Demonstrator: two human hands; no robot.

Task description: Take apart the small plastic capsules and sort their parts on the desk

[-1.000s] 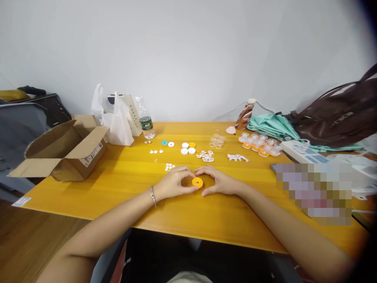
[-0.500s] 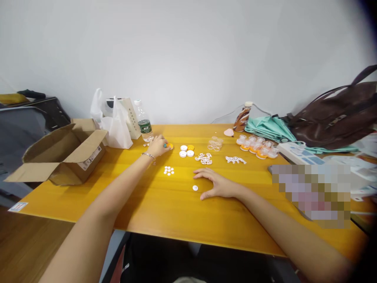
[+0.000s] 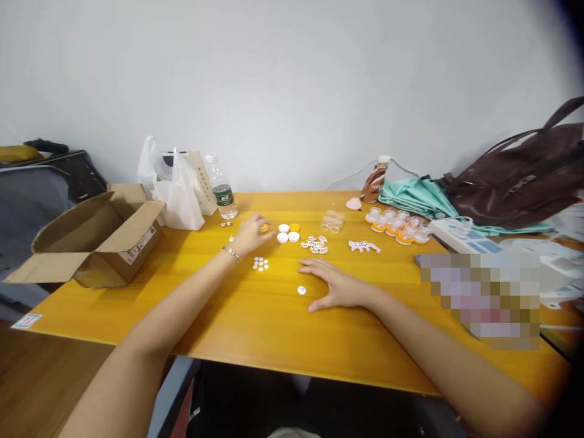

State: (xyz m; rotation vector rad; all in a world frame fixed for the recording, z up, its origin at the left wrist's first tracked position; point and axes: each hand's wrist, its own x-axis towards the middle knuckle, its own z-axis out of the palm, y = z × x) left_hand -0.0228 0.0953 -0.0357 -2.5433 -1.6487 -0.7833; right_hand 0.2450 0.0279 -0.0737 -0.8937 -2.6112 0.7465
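Observation:
My left hand (image 3: 250,236), with a bracelet at the wrist, hovers palm down near a small yellow disc (image 3: 264,228). Its visible fingers are apart, and I see nothing held in them; the underside is hidden. On the table lies my right hand (image 3: 340,285), open and curved, with a single small white disc (image 3: 302,291) just off its fingertips. Several small white discs (image 3: 261,263) are grouped between the hands. Farther back sit larger white round pieces (image 3: 283,237) with a yellow round piece (image 3: 295,228), beside cut-out white plastic pieces (image 3: 314,245).
Clear rings (image 3: 333,221), a white animal-shaped piece (image 3: 364,246) and orange-and-clear pieces (image 3: 396,225) lie to the right. An open cardboard box (image 3: 104,237), plastic bag (image 3: 179,198) and water bottle (image 3: 223,194) stand left. A brown bag (image 3: 515,176) and drink bottle (image 3: 375,180) are at back right.
My left hand has come slightly back toward me and to the right, uncovering small metallic-looking bits near the water bottle. The right hand stays in place.

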